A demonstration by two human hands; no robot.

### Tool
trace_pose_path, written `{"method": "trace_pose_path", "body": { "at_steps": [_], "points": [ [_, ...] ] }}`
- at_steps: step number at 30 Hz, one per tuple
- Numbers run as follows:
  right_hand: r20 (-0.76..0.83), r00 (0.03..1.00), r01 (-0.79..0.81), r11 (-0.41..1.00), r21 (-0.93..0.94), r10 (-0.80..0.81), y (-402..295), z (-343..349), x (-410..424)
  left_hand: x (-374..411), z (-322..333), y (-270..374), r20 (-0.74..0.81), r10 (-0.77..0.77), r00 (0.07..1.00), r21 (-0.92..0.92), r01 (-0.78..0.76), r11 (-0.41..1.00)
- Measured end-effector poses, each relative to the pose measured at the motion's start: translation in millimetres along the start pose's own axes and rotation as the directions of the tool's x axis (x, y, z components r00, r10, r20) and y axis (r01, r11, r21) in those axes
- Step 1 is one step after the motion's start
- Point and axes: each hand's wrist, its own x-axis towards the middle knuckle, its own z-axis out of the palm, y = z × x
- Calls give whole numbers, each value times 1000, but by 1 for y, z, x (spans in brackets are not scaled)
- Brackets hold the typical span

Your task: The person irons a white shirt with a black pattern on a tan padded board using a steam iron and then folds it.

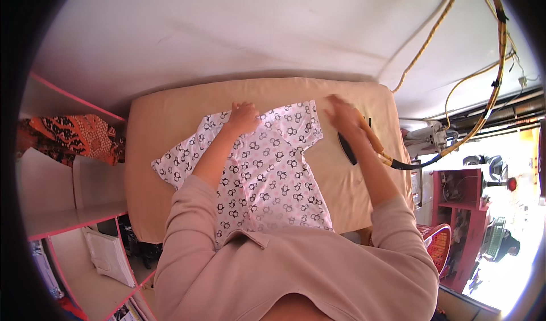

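A white short-sleeved shirt printed with penguins (279,167) lies spread face up on a padded table under a tan cloth (170,103). My left hand (244,117) rests at the shirt's collar, its fingers bent; whether it pinches the fabric cannot be told. To the right of the sleeve, my right hand (342,114) is blurred, over the cloth and beside an iron (347,148). My right forearm partly covers the iron, whose tan handle or hose part runs beside it. Whether this hand touches the iron is unclear.
A wrapped hose (482,122) loops from the iron up at the right. A pale wall (256,31) stands behind the table. Shelves with pink edges (81,227) and an orange patterned cloth (85,137) are at the left. A red plastic basket (439,246) stands right; a person (507,246) is far off.
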Motion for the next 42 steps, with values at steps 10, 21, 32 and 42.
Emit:
{"method": "trace_pose_path", "body": {
  "at_steps": [10, 21, 32, 42],
  "points": [
    [47, 920, 382, 917, 112, -389, -107, 43, 108, -68, -120, -61, -265, -62, 962, -54, 49, 997],
    [-524, 688, 701, 645, 304, -502, -42, -77, 19, -128, -151, 93, -534, 146, 833, 249, -10, 969],
    [-157, 876, 478, 865, 154, -456, 102, 31, -153, -196, 90, 216, 29, 351, 936, 83, -352, 932],
    [45, 938, -343, 939, -32, 344, 127, -4, -44, -185, 72, 221, 34, 357, 934, 11, -357, 934]
  ]
}}
